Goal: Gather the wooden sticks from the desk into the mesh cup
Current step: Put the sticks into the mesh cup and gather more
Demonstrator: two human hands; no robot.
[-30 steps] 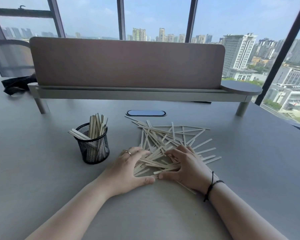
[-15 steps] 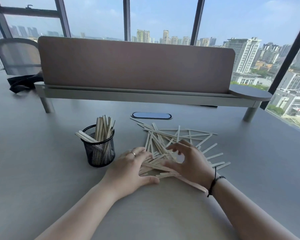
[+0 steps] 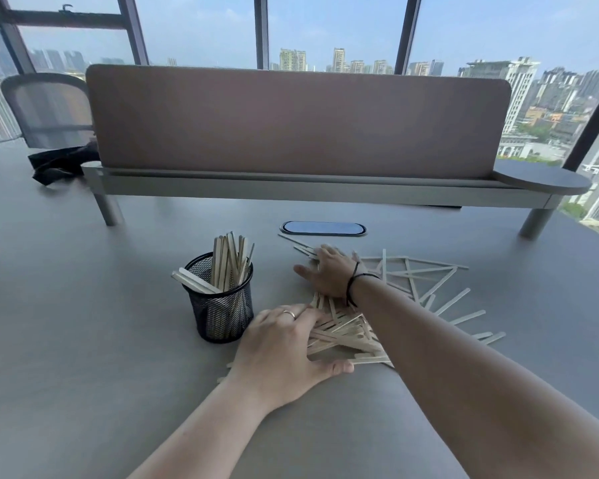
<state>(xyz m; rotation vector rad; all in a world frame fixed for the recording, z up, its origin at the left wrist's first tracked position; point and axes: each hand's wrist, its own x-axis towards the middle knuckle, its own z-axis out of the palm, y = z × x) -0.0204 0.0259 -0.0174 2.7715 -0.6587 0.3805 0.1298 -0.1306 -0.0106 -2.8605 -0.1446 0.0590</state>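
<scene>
Grey desk (image 3: 83, 340) under a wall of city windows. Loose wooden sticks (image 3: 346, 331) lie criss-crossed, flat on the desk, just right of the mesh cup (image 3: 222, 305), which already stands partly filled. Left hand (image 3: 284, 350), fingers spread flat, pins the pile's near-left edge, nearest the cup. Right hand (image 3: 329, 274), fingers extended, reaches over the far edge; a rake toward the left hand looks likely.
</scene>
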